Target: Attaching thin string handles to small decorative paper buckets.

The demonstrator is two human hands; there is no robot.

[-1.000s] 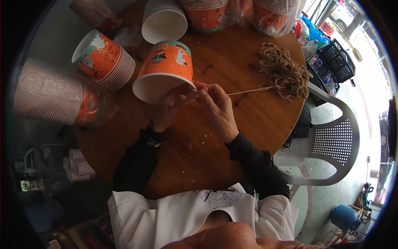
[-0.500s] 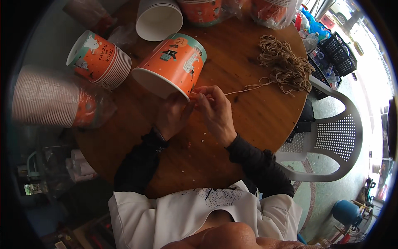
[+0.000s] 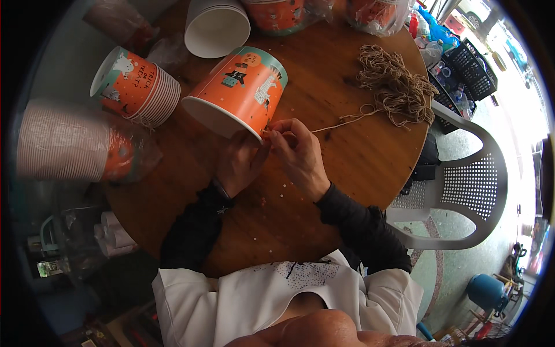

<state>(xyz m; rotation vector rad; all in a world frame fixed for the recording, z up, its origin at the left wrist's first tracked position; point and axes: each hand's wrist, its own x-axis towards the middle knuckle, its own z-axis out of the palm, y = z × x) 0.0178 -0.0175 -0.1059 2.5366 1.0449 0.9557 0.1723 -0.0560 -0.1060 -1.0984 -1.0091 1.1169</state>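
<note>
An orange paper bucket [image 3: 234,87] with a teal base band and printed figures lies tilted on its side, its white rim toward me. My left hand [image 3: 237,165] is closed at the lower right of that rim, some fingers hidden behind the edge. Right beside it, my right hand [image 3: 300,159] pinches a thin tan cord [image 3: 338,125] against the bucket's side near the rim. The cord runs right to a loose tangled heap of the same cord [image 3: 396,87]. The cord's tip between my fingers is too small to make out.
Nested orange buckets [image 3: 139,87] and a plastic-wrapped stack [image 3: 63,141] lie at the left. A white-mouthed bucket [image 3: 217,33] and more wrapped ones [image 3: 376,14] stand along the far side of the round wooden table [image 3: 347,168]. To the right is a grey plastic chair [image 3: 477,173].
The right fingers have shifted slightly at the bucket's rim, still pinching the cord. My left hand stays at the rim, and the bucket has barely moved.
</note>
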